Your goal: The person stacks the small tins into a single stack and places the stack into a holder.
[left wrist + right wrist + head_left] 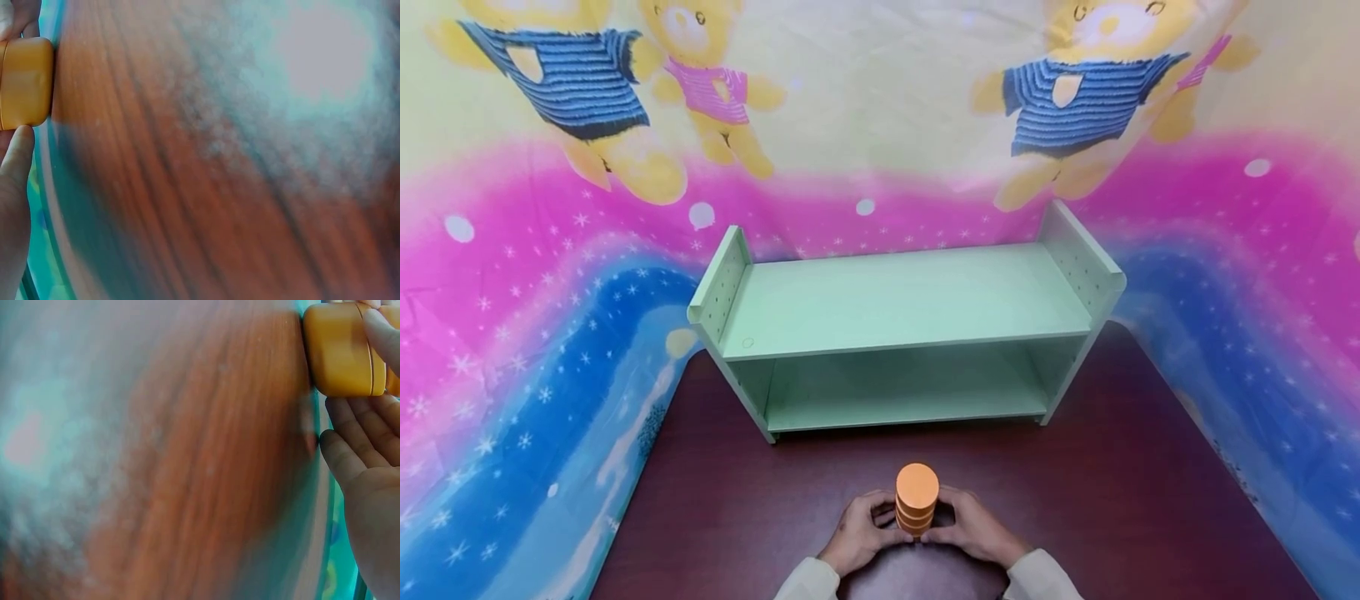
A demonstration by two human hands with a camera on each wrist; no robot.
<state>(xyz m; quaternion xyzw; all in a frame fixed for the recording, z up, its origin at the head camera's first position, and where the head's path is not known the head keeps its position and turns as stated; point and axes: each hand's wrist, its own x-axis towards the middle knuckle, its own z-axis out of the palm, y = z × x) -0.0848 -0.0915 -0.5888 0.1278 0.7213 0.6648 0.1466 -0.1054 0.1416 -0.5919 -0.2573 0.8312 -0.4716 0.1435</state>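
Observation:
A short stack of orange round containers [917,487] stands upright on the dark red-brown table near its front edge. My left hand [860,531] holds it from the left, thumb low at the front and fingers along the side. From the right, my right hand [977,527] holds the same stack, its thumb also near the front base. The lowest orange container [26,84] shows a rounded bottom edge and a thin seam in the left wrist view. Seen from the right wrist, the thumb lies over the containers [344,350]; the far-side contact is partly hidden.
A pale green two-tier shelf [902,300] with raised side panels stands at the back of the table [715,508]. A colourful cloth [865,183] printed with bears hangs behind and along both sides.

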